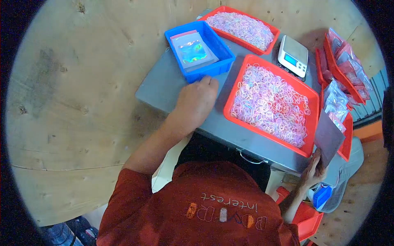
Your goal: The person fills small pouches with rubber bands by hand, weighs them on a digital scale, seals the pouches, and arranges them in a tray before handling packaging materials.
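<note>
The blue tray and the red tray look like smooth plastic, slightly glossy. The small rings seem to be of shiny, half-clear plastic or rubber. The flat packet has glossy, mirror-like film; the dark sheet looks matt. The desk appears smooth, the shirt is matt cloth, and the panels are knotted wood.

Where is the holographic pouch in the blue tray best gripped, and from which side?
Pinch the holographic pouch by its right edge, probably from above right: it lies flat, with bare floor of the blue tray that side, wall close at left.
</note>
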A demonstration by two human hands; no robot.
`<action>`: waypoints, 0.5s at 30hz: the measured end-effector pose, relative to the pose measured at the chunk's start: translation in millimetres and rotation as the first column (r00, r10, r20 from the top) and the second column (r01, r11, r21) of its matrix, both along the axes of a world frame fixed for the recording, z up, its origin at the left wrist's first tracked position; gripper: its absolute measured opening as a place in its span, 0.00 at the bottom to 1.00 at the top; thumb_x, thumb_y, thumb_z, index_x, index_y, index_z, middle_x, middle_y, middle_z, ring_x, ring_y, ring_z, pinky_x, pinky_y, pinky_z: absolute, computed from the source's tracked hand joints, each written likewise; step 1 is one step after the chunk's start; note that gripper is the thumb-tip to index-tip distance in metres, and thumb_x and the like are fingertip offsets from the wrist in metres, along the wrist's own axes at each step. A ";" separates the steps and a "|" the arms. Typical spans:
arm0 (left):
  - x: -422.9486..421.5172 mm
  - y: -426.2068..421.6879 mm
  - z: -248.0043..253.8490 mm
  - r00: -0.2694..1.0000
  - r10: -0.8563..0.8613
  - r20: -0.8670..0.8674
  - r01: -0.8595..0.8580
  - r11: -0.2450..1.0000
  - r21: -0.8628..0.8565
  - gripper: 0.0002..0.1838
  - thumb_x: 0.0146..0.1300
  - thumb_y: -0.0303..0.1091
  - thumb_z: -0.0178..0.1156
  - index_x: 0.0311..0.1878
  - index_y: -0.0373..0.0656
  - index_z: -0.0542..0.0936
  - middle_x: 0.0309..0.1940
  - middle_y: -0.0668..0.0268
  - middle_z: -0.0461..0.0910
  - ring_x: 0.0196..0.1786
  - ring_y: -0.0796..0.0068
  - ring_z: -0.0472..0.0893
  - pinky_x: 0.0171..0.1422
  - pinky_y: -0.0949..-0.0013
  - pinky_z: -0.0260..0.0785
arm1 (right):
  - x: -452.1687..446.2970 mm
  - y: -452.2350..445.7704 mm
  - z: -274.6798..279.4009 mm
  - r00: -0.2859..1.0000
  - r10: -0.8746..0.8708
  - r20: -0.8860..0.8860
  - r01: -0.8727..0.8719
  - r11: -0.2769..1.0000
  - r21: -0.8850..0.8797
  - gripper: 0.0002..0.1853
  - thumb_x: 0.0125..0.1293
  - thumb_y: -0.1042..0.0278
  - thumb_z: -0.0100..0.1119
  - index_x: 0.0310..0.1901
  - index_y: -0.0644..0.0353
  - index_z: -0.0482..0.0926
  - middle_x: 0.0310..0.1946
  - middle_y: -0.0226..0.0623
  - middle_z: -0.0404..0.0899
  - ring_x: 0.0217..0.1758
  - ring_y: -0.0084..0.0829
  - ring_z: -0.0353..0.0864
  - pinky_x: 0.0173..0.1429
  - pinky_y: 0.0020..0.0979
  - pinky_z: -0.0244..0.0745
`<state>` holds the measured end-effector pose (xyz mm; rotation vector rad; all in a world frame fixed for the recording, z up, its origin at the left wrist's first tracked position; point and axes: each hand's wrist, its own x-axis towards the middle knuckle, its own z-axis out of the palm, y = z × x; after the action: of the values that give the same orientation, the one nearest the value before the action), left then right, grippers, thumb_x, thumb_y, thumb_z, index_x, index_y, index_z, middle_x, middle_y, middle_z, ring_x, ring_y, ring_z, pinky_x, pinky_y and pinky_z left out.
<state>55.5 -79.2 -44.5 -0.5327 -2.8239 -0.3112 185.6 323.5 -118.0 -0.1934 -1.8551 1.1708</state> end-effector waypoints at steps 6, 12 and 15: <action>-2.1 -2.0 -15.0 0.999 0.044 -0.011 -0.043 0.996 0.082 0.04 0.68 0.27 0.55 0.41 0.36 0.74 0.39 0.47 0.79 0.42 0.44 0.84 0.45 0.47 0.77 | 1.5 4.9 -6.2 1.000 0.016 0.005 -0.016 1.000 -0.008 0.11 0.72 0.78 0.62 0.53 0.70 0.83 0.41 0.35 0.85 0.35 0.19 0.77 0.38 0.22 0.72; 11.8 13.8 17.2 0.995 0.022 -0.099 0.025 0.890 0.454 0.05 0.69 0.27 0.59 0.44 0.38 0.75 0.38 0.51 0.78 0.44 0.47 0.82 0.47 0.53 0.74 | -0.2 6.5 -12.0 1.000 -0.022 -0.015 0.022 0.999 -0.038 0.10 0.73 0.75 0.64 0.52 0.67 0.84 0.38 0.31 0.84 0.32 0.16 0.72 0.35 0.20 0.64; 13.1 35.7 28.2 0.962 -0.157 -0.225 0.257 0.805 0.534 0.06 0.67 0.25 0.62 0.44 0.37 0.76 0.38 0.52 0.78 0.43 0.48 0.81 0.46 0.55 0.75 | -4.2 -5.1 -0.8 0.999 -0.019 -0.047 0.018 1.000 -0.022 0.08 0.73 0.72 0.65 0.49 0.65 0.86 0.35 0.28 0.83 0.30 0.13 0.69 0.31 0.18 0.59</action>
<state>68.6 -43.5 -16.2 -0.6876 -2.3375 -1.0448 181.4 318.4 -118.9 -0.1933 -1.7964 1.1740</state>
